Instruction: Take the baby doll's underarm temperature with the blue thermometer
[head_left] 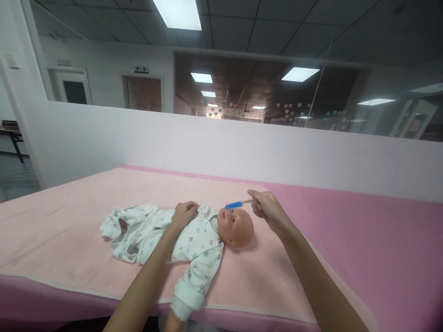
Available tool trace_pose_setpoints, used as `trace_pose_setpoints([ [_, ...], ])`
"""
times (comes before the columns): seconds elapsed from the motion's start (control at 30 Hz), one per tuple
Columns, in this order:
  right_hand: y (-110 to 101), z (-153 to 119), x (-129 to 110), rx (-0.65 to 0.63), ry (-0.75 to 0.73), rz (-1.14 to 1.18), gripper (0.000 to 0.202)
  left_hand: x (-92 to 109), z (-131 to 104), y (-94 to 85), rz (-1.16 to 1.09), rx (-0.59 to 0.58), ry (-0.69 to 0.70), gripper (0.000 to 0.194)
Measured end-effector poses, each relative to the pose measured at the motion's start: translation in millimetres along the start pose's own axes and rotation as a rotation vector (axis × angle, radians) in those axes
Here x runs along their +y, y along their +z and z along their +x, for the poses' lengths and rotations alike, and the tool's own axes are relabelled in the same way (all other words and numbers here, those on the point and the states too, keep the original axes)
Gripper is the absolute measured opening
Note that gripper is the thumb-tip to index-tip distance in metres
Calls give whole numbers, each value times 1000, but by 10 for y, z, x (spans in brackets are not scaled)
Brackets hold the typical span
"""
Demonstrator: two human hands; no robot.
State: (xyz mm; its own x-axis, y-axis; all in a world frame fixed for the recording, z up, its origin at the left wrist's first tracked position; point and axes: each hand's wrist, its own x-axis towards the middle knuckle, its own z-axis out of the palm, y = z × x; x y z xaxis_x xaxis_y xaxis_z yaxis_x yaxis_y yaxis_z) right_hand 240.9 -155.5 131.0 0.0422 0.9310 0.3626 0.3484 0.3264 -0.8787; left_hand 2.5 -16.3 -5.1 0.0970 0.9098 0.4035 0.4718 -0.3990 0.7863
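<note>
A baby doll (pixel 237 230) in a white patterned sleepsuit lies on its back, head to the right, its near arm hanging over the front edge. Across its body reaches my left hand (pixel 186 214), fingers bent and closed on the clothing at the far side of the chest; the fingertips are partly hidden. My right hand (pixel 268 207) pinches the pale, thin handle of a stick with a blue end (pixel 234 205). That blue end points left, just above the doll's mouth. Whether it touches the face I cannot tell.
Under the doll is a peach pad (pixel 69 216) with a pale border, spread over a pink padded surface (pixel 391 235). A low white wall (pixel 242 152) with glass above stands behind. At the far left is a dark-legged table (pixel 15 138).
</note>
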Motion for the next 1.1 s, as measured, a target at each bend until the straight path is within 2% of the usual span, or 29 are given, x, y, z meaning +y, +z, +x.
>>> trace_pose_setpoints([
  [0.07,-30,31,6,-25,26,7,49,6,-2,5,-8,-8,-6,28],
  [0.2,-155,44,58,88,87,44,48,31,6,-22,-128,-16,-20,28],
  [0.27,-191,-72,144,144,105,107,48,62,5,-69,-301,-26,-8,35],
  [0.33,-162,-298,295,170,120,137,49,106,-16,-129,-482,-44,21,41],
  [0.43,-4,-751,617,302,99,-120,50,189,-87,-186,-555,-157,67,35],
  [0.53,195,-1144,952,489,11,-581,48,261,-161,-159,-414,-374,112,26],
  [0.6,311,-1304,1131,540,-94,-858,47,278,-179,-116,-292,-445,126,22],
  [0.7,462,-1394,1307,491,-265,-1124,47,262,-168,-80,-197,-477,132,19],
  [0.77,561,-1380,1360,417,-306,-1210,47,253,-158,-91,-200,-506,135,18],
  [0.83,656,-1322,1363,343,-251,-1261,47,261,-159,-120,-227,-544,132,18],
  [1.0,765,-1094,1219,139,30,-1326,38,296,-185,-177,-263,-601,126,19],
  [1.1,737,-950,1086,83,43,-1231,31,281,-193,-181,-291,-602,109,22],
])
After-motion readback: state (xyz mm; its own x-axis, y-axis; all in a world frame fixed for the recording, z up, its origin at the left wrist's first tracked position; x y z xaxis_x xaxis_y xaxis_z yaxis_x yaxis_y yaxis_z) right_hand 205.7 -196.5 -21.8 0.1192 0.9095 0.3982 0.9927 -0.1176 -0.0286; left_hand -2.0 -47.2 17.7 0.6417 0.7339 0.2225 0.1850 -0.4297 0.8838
